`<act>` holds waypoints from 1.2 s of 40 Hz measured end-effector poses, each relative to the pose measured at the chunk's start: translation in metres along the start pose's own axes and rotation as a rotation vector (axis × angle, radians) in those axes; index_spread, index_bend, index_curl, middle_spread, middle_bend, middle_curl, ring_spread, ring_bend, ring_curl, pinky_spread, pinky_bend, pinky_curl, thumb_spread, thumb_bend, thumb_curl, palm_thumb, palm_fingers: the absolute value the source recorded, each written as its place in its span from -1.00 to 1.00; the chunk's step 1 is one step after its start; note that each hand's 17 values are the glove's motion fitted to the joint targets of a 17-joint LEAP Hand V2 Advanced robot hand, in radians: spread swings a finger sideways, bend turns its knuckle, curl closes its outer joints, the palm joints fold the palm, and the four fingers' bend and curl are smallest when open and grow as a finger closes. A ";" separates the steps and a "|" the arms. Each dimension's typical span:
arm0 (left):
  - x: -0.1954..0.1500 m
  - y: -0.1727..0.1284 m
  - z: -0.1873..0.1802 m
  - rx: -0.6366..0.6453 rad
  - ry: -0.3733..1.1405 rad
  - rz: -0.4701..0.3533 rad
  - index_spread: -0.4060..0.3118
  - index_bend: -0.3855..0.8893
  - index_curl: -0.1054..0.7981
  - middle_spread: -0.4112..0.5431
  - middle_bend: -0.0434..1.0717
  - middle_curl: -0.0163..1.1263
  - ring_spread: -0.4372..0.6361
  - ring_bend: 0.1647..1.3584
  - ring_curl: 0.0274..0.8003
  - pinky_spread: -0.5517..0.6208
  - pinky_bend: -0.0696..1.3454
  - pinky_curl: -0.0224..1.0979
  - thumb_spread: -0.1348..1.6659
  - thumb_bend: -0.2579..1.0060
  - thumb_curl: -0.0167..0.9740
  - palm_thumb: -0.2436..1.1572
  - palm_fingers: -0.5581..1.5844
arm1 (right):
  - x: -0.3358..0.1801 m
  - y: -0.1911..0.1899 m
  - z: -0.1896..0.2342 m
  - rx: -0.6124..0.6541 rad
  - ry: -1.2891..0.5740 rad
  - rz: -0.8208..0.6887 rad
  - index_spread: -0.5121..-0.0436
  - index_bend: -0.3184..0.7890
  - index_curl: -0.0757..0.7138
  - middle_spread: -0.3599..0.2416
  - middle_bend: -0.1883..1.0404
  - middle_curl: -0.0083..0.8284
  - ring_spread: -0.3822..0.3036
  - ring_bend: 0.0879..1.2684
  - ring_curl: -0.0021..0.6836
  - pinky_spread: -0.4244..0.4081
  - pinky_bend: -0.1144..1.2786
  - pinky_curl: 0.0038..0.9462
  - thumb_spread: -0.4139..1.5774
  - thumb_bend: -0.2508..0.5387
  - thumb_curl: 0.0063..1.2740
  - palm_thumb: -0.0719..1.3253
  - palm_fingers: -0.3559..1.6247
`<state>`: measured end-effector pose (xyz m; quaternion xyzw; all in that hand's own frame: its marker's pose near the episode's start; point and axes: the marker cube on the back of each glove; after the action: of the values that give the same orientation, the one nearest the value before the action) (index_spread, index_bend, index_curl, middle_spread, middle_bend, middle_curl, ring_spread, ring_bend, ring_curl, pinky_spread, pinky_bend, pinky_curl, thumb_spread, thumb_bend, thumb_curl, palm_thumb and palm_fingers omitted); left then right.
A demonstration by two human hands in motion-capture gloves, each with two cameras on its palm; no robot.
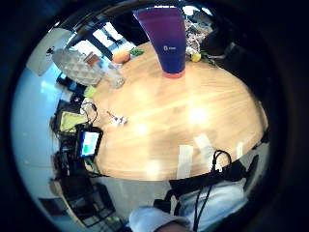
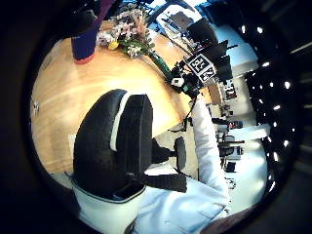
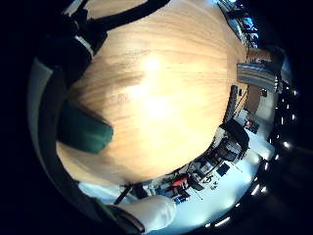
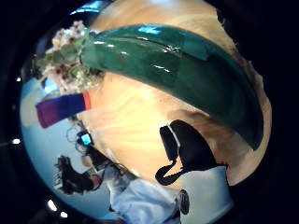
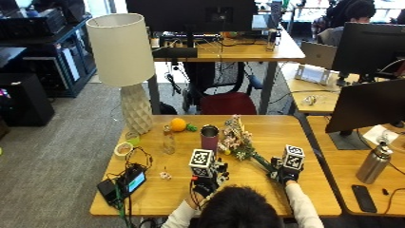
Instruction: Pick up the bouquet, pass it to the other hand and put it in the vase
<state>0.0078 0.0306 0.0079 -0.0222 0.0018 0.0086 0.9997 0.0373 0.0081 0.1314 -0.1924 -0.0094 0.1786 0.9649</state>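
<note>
The bouquet [image 5: 235, 140] lies on the wooden table [image 5: 158, 190], its pale flowers beside the dark purple vase [image 5: 209, 137] and its green-wrapped stem running toward the front right. My right hand [image 5: 284, 175] grips the end of that stem. The green wrap [image 4: 177, 65] fills the right thumb side palm view, and part of the wrap [image 3: 83, 129] shows in the little finger view too. My left hand [image 5: 202, 184] hovers near the front edge, in front of the vase [image 1: 166, 41], fingers relaxed and holding nothing.
A white lamp [image 5: 123, 52] stands at the back left, with an orange [image 5: 178, 124], a clear bottle [image 5: 168, 140] and a tape roll [image 5: 123, 148] near it. A small screen device [image 5: 130, 183] with cables sits front left. A second desk with a monitor [image 5: 367, 107] adjoins on the right.
</note>
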 end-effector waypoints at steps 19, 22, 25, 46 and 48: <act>-0.003 -0.001 -0.010 -0.086 0.018 -0.046 -0.20 -0.10 0.14 -0.01 -0.68 -0.57 0.08 -0.52 -0.32 0.23 -0.44 -0.35 0.51 -0.62 -0.45 -0.42 0.02 | -0.012 -0.018 -0.012 0.506 0.086 0.028 0.30 0.02 -0.08 -0.21 0.06 0.07 -0.45 -0.22 0.04 -0.35 -0.12 -0.32 0.45 -0.08 -0.39 0.50 0.68; -0.004 -0.008 -0.012 -0.099 0.043 -0.044 -0.20 -0.10 0.14 -0.01 -0.67 -0.56 0.08 -0.52 -0.32 0.22 -0.44 -0.35 0.51 -0.61 -0.45 -0.41 0.02 | -0.013 -0.020 -0.017 0.572 0.035 0.020 0.28 -0.10 -0.05 -0.29 0.24 0.18 -0.48 0.13 0.25 -0.50 -0.08 -0.26 0.47 -0.18 -0.42 0.44 0.91; -0.004 -0.022 -0.014 -0.103 0.088 -0.031 -0.20 -0.10 0.14 -0.02 -0.67 -0.56 0.08 -0.51 -0.31 0.22 -0.45 -0.35 0.51 -0.61 -0.45 -0.41 0.02 | -0.022 -0.023 -0.030 0.668 -0.154 -0.094 0.29 0.04 0.05 -0.32 0.38 0.27 -0.48 0.24 0.36 -0.54 -0.03 -0.19 0.47 -0.29 -0.45 0.39 0.96; 0.094 -0.154 -0.098 0.036 1.062 0.071 -0.09 -0.16 0.11 -0.04 -0.67 -0.53 0.00 -0.47 -0.25 0.11 -0.45 -0.32 0.43 -0.60 -0.39 -0.30 0.02 | -0.091 -0.009 -0.139 1.104 -1.118 -0.419 0.40 0.49 0.51 -0.32 0.66 0.47 -0.45 0.49 0.60 -0.60 0.18 0.02 0.36 -0.33 -0.31 0.58 0.80; 0.108 -0.154 -0.106 0.035 1.108 0.091 -0.08 -0.15 0.11 -0.04 -0.66 -0.53 -0.01 -0.46 -0.25 0.11 -0.45 -0.32 0.41 -0.61 -0.38 -0.29 0.01 | -0.102 -0.004 -0.136 1.095 -1.141 -0.429 0.40 0.49 0.53 -0.32 0.67 0.48 -0.45 0.50 0.60 -0.60 0.19 0.02 0.34 -0.36 -0.29 0.59 0.80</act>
<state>0.1179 -0.1262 -0.0913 -0.0068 0.5282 0.0387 0.8482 -0.0453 -0.0806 0.0122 0.4322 -0.4468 0.0401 0.7823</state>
